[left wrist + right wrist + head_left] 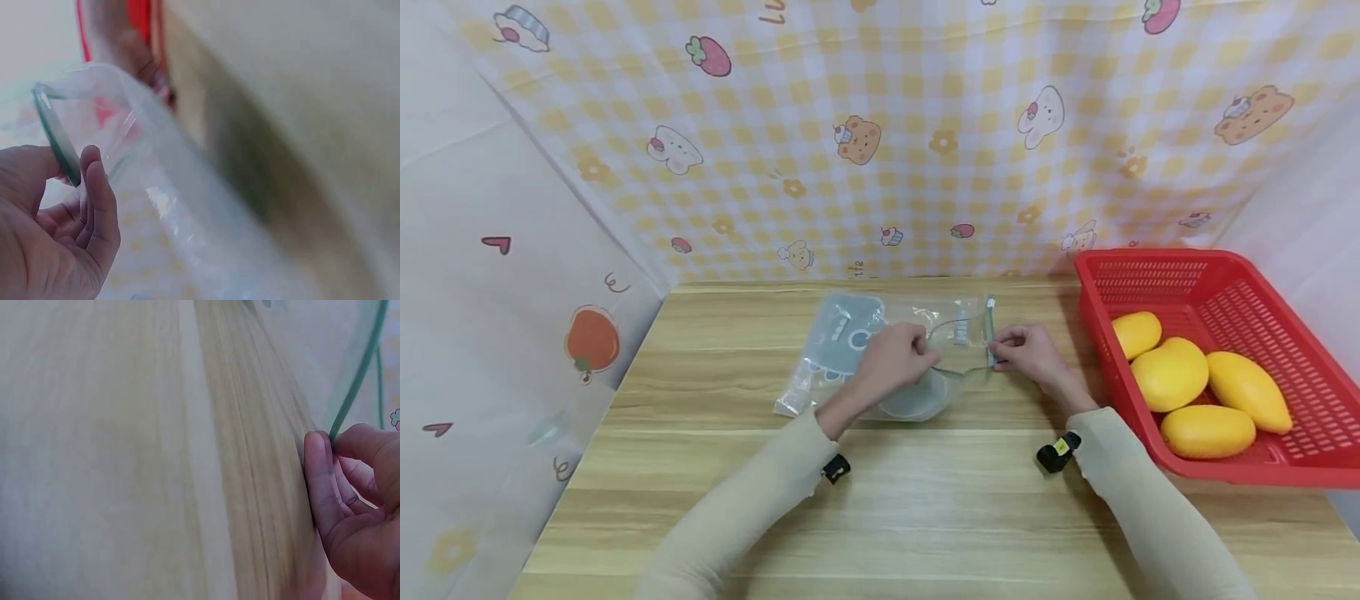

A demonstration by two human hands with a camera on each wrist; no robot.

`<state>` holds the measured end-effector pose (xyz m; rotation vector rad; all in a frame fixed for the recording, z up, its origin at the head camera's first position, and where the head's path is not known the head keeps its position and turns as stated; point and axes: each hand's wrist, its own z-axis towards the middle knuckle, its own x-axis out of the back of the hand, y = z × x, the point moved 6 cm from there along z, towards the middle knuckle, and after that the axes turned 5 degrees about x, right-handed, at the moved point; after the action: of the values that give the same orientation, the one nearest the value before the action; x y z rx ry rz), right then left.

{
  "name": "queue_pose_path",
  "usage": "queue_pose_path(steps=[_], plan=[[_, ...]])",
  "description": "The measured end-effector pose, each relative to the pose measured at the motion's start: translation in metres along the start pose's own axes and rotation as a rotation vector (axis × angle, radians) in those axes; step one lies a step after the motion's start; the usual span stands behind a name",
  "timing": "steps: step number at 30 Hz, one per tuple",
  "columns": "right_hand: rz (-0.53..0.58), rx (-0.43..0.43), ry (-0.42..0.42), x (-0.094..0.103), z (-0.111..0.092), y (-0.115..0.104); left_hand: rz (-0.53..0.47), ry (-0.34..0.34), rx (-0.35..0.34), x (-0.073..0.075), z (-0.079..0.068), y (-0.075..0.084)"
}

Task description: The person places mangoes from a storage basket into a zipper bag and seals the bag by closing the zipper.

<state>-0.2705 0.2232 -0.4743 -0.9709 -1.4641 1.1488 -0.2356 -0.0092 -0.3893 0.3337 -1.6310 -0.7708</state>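
A clear plastic zip bag (pixel 842 333) with a grey-blue cartoon print lies on the table, its green-edged mouth spread wide at the right end. One edge of that mouth is pinched between the thumb and fingers of my left hand (pixel 895 354). My right hand (pixel 1030 354) pinches the opposite edge, near the red basket. In the left wrist view the bag's green rim (pixel 57 137) passes between thumb and fingertips. The right wrist view has the green zip strip (pixel 359 375) running up from the right hand's pinch. No contents are visible inside the bag.
A red plastic basket (pixel 1262 474) stands at the right, beside my right forearm. Several yellow mangoes (pixel 1171 375) lie in it. Behind the wooden table (pixel 925 508) hangs a yellow checked cloth (pixel 925 192); a white printed cloth (pixel 535 300) covers the left side.
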Motion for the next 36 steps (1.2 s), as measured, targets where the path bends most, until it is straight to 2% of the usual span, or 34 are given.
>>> queue_pose_path(steps=[4, 8, 12, 14, 17, 21, 27, 31, 36], plan=[[0.0, -0.002, 0.003, 0.0, 0.001, 0.001, 0.078, 0.091, -0.049, 0.034, 0.0, 0.009], [-0.012, 0.014, -0.009, -0.001, 0.002, 0.002, 0.177, 0.187, -0.103, 0.06, 0.001, 0.019], [-0.023, 0.03, -0.027, -0.005, -0.001, -0.002, 0.275, 0.279, -0.168, 0.08, 0.001, 0.029], [-0.026, 0.027, -0.027, -0.008, -0.002, -0.004, 0.296, 0.302, -0.186, 0.086, 0.0, 0.032], [-0.019, 0.028, -0.026, -0.011, -0.003, -0.007, 0.295, 0.301, -0.173, 0.091, -0.001, 0.032], [-0.013, 0.058, -0.035, -0.015, -0.003, -0.01, 0.303, 0.245, -0.13, 0.091, -0.003, 0.03], [-0.073, 0.11, -0.056, -0.021, -0.004, -0.018, 0.315, 0.118, -0.122, 0.085, -0.007, 0.027], [-0.071, 0.124, -0.082, -0.026, -0.004, -0.021, 0.31, 0.081, -0.097, 0.082, -0.007, 0.022], [-0.073, 0.137, -0.104, -0.033, -0.002, -0.023, 0.241, 0.031, -0.071, 0.076, -0.006, 0.013]])
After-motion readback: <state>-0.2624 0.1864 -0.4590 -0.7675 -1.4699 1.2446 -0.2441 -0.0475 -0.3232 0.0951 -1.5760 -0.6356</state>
